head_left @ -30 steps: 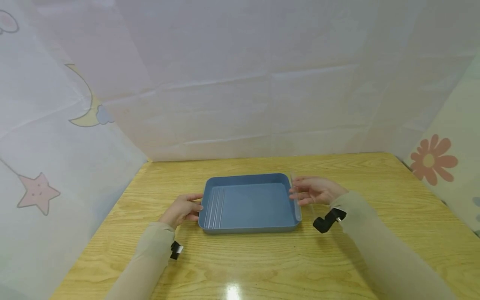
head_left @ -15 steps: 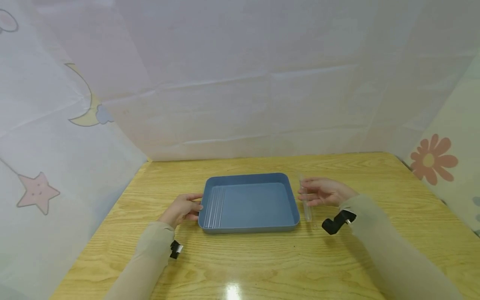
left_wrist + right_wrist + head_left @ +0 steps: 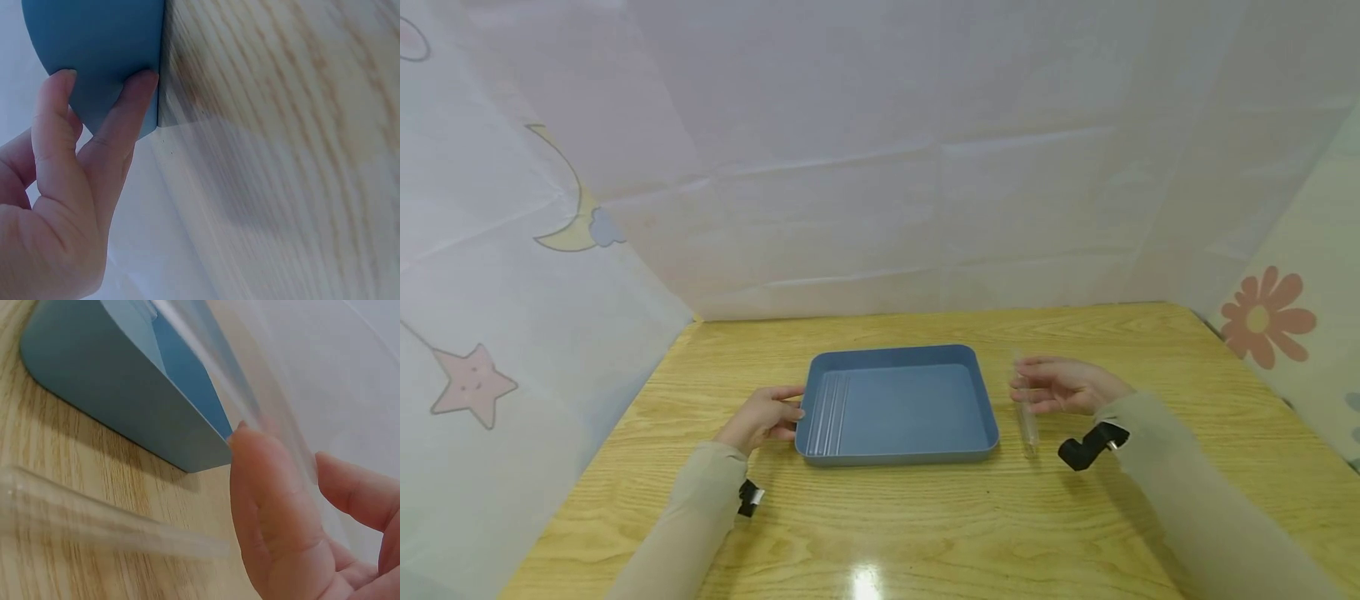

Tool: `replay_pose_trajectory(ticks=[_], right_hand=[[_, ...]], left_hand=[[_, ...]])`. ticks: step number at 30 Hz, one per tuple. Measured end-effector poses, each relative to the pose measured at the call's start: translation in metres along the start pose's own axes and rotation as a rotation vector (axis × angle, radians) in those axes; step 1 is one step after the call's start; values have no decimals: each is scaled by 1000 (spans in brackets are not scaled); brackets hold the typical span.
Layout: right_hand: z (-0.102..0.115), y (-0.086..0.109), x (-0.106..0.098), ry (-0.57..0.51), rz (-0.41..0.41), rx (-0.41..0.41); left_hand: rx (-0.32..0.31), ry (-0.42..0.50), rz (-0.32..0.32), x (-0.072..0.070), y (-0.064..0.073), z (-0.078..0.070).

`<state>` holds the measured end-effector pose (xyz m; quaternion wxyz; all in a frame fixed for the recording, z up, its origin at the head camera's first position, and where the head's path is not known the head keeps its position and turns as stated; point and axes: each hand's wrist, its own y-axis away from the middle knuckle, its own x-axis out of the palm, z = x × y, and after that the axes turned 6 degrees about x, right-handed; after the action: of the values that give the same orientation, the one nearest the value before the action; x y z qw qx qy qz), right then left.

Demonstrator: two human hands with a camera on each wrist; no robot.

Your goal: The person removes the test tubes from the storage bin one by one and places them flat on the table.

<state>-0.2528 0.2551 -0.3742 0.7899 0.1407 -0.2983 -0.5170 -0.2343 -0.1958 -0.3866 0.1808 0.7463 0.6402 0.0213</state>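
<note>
The hands sit well apart, the right hand (image 3: 1063, 387) pinching a slender, see-through tube (image 3: 1027, 423) beside a shallow, blue rectangular tray (image 3: 917, 412), above another clear tube (image 3: 106, 515) lying on the yellow wood-grain worktop (image 3: 925, 533). The left hand (image 3: 763, 421) rests extended fingers against the tray's left end; both sleeved forearms reach forward.

Long sleeves, plain pale beige, on the left arm (image 3: 681, 512) and right arm (image 3: 1187, 483); cuffs creased. Left wrist camera (image 3: 748, 497): black, blocky, with a silvery-white patch. Right wrist camera (image 3: 1084, 450): black, elbow-shaped mount, rounded end, short metallic pin, possibly a screw; too small to tell.
</note>
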Motion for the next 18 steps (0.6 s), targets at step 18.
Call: replay_pose_trajectory(ticks=[18], right_hand=[[-8,5,-25,96,-73,7]], left_hand=[[-3,-7,-9,0,0,1]])
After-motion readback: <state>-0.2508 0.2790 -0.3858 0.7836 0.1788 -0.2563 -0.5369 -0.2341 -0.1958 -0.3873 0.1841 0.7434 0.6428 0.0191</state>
